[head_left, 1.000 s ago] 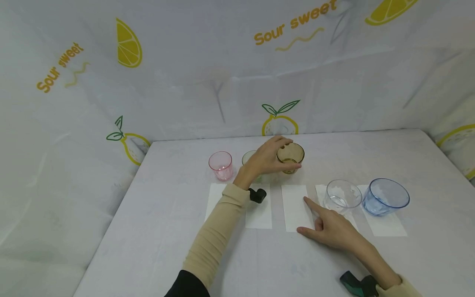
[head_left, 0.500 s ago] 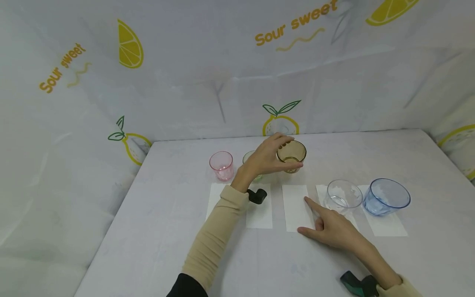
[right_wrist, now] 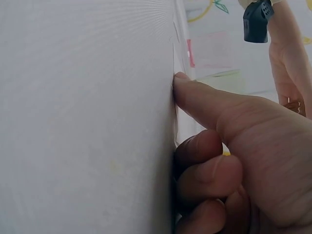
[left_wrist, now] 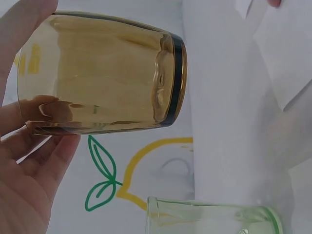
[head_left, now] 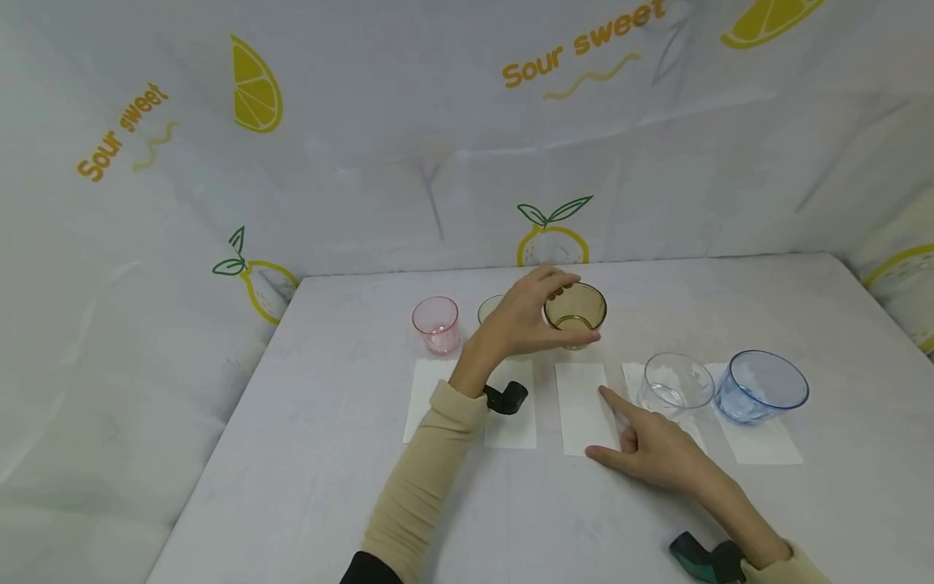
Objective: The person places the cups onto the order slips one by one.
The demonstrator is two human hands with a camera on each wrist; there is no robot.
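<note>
My left hand (head_left: 514, 316) grips an amber glass (head_left: 584, 307) near its rim, thumb on the near side and fingers on the far side. In the left wrist view the amber glass (left_wrist: 107, 73) appears held above the table. Behind that hand stands a pale green glass (head_left: 489, 307), mostly hidden. My right hand (head_left: 653, 446) rests with index finger and thumb stretched out, touching the edge of a white paper strip (head_left: 584, 405); its other fingers are bent under. A clear glass (head_left: 679, 381) and a blue glass (head_left: 762, 385) stand upright on strips to its right.
A pink glass (head_left: 436, 324) stands at the back left. More white paper strips (head_left: 511, 422) lie in a row across the table (head_left: 292, 454). A lemon-printed white cloth (head_left: 365, 186) hangs behind the table's back edge.
The amber glass has risen slightly, then come a little nearer and to the right with my left hand. My right hand and the other glasses stay in place.
</note>
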